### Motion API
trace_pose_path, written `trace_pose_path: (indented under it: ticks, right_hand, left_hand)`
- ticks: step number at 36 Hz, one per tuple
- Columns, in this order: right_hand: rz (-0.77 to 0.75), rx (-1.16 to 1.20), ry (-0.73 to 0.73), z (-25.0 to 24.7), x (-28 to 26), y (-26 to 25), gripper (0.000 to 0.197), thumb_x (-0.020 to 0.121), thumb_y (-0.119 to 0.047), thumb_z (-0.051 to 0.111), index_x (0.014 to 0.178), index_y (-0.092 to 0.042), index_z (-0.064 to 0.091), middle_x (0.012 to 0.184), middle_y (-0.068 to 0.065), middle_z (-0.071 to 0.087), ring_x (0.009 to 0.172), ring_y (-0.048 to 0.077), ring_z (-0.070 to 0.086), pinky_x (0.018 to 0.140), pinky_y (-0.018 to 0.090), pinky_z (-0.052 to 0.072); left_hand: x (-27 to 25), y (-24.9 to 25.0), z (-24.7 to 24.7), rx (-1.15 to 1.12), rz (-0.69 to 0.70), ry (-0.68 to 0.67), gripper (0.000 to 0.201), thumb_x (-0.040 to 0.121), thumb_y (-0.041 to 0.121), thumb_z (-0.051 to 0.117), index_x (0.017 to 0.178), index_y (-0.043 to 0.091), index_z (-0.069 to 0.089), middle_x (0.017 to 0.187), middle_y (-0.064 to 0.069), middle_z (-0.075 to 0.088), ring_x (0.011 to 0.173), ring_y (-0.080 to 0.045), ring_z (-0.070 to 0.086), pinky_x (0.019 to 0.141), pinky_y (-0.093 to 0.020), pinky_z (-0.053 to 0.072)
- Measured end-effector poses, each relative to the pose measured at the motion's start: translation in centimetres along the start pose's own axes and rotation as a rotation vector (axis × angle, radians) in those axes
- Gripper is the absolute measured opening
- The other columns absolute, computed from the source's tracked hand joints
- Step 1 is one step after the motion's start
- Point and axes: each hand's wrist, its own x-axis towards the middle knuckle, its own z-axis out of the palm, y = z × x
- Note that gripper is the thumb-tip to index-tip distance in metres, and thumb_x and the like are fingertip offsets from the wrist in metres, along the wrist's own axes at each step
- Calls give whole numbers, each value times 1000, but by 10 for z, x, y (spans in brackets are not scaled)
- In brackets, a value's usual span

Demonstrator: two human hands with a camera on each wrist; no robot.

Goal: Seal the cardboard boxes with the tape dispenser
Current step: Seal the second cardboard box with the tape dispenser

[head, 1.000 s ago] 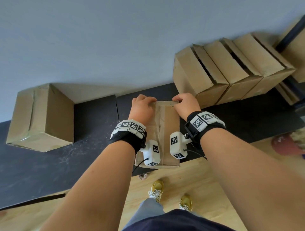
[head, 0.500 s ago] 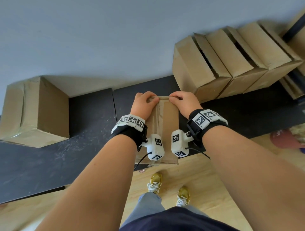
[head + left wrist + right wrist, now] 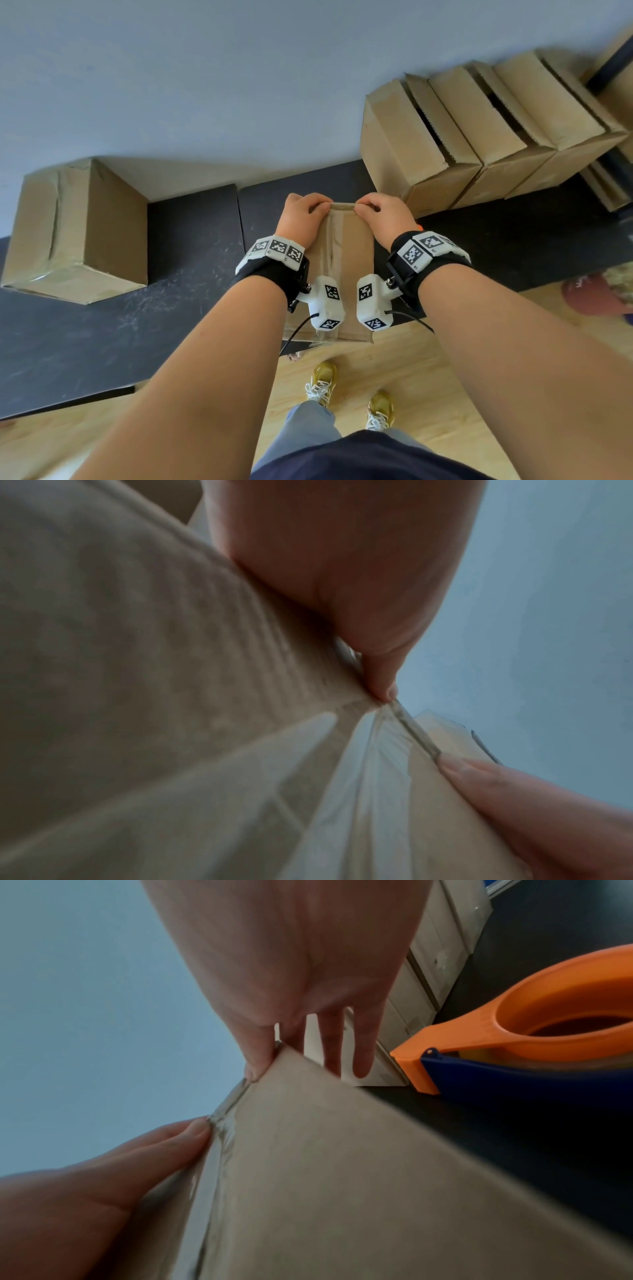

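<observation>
A cardboard box (image 3: pixel 352 246) with clear tape (image 3: pixel 331 240) along its top seam stands at the near edge of the black table (image 3: pixel 102 325). My left hand (image 3: pixel 301 214) and right hand (image 3: pixel 380 212) both grip its far top edge, fingers curled over the far side and thumbs pinching the rim. The thumb tips nearly meet at the seam. In the left wrist view my left thumb (image 3: pixel 383 688) presses the edge where the tape (image 3: pixel 387 750) folds over. The orange and blue tape dispenser (image 3: pixel 514 1047) lies on the table just right of the box (image 3: pixel 342 1177), in neither hand.
A taped box (image 3: pixel 78 233) sits at the left of the table against the wall. Several boxes with loose flaps (image 3: pixel 479 130) stand in a row at the back right. Below the table edge are wooden floor (image 3: pixel 428 377) and my shoes (image 3: pixel 322 380).
Both hands have slid a little inward along the box's far edge, so the thumbs now stand closer together at the seam. The box has stayed in place.
</observation>
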Motion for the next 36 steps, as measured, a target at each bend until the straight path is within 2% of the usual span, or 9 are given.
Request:
trace_pose_path:
  ticks: [5,7,10,14,17,20,25,29,36]
  right_hand:
    - [35,-9,-44,-1,-1,-5,31,100,-27,48,128,-19,59,124,-1,62,117,18,55,93,27,41]
    - [68,15,-92,-3,-2,-9,47,101,-29,46,147,-26,39,150,0,43,136,18,41,108,30,32]
    - [112,55,-111,-7,-7,-14,63,99,-32,52,154,-29,22,159,-1,27,143,19,30,112,32,27]
    - [150,74,-115,-11,-12,-18,63,97,-36,55,153,-23,28,155,5,33,141,21,34,112,37,30]
    - [168,41,-79,-11,-17,-20,61,95,-43,56,148,-20,37,150,5,41,136,22,41,109,36,34]
    - [193,47,-88,-5,-24,-22,72,89,-54,59,148,-19,36,150,4,41,134,22,42,106,37,36]
    - [213,16,-198,14,-35,-24,92,78,-65,66,149,-21,30,149,7,39,130,23,46,101,37,42]
    - [194,-43,-265,27,-41,-21,80,75,-55,72,139,-20,40,127,3,56,107,18,58,88,34,49]
    - [222,-121,-263,27,-40,-23,71,70,-58,67,130,-27,43,109,-4,61,97,17,60,89,41,50]
  left_hand:
    - [1,-5,1,45,22,46,24,97,36,48,110,29,67,114,-5,51,99,-14,50,85,-22,34]
    - [2,-7,-3,72,3,87,25,96,38,49,111,30,68,113,-4,56,102,-17,53,84,-23,35]
    - [3,-16,-12,94,-65,180,28,94,44,48,110,34,69,113,-3,62,101,-18,58,84,-25,41]
    - [0,-28,-25,65,-176,363,29,94,42,46,108,34,70,120,-6,60,103,-21,58,82,-25,43]
    - [-6,-30,-31,107,-286,444,35,100,35,41,126,24,62,151,-2,34,137,-23,30,102,-32,34]
    - [-12,-26,-33,188,-325,463,41,102,29,35,136,14,52,155,-4,29,142,-22,20,112,-35,23]
    - [-14,-18,-27,427,-134,352,57,99,40,40,150,17,27,153,-6,33,140,-25,29,116,-40,16]
    - [-16,-19,-17,591,-70,210,59,100,49,27,153,26,14,150,-4,33,136,-26,31,111,-41,20]
    - [-8,-11,-15,695,-81,187,57,99,52,31,148,26,22,139,-7,41,124,-29,40,100,-42,29]
